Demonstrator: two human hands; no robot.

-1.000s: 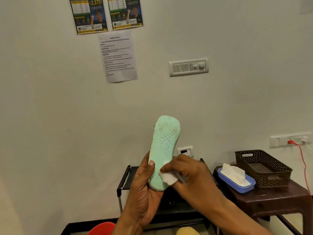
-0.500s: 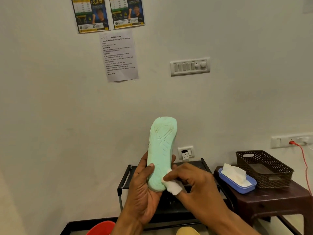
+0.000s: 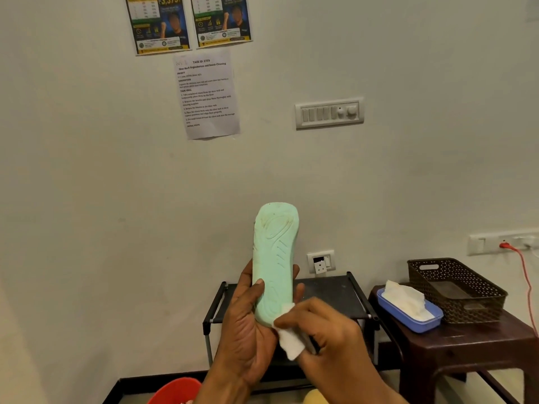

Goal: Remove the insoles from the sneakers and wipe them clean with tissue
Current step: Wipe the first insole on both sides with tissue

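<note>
Insole (image 3: 274, 258) up in air, upright. Left hand (image 3: 248, 330) grips low end, thumb on front. Right hand (image 3: 326, 330) pinches tissue (image 3: 288, 342), touching bottom edge. Insole looks light, soft, bendy: hold low, rub gently.

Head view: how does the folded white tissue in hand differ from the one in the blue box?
The folded white tissue is a small wad pinched by the right hand against the green foam insole; the blue box's white tissue sticks up loose, larger, untouched. Both white.
</note>
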